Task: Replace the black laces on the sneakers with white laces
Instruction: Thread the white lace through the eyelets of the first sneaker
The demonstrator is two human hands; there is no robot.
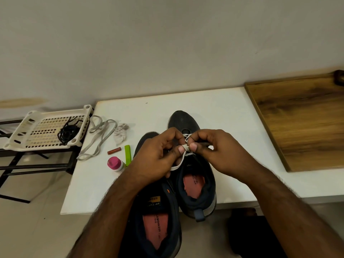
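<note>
Both hands — left hand [158, 155], right hand [219, 151] — pinched the white lace [183, 155] over the right sneaker [193, 175] on the white table [223, 112], hiding its eyelets, beside a pink-capped bottle [115, 164] — the left sneaker [158, 220] insole read "MEMORY".

Two dark sneakers, right sneaker [193, 175] and left sneaker [158, 220], stand side by side, toes pointing away. White lace [183, 157] is threaded on the right one; black laces [68, 132] lie bundled in a tray; a second white lace [98, 138] lies loose.

The left sneaker's insole [156, 228] bore the word "MEMORY"; its yellow tongue label [154, 199] showed "SPO" above "W CA", partly hidden. The right sneaker's insole [193, 183] carried small print beginning "W CA". Its tongue [189, 165] showed illegible letters.
</note>
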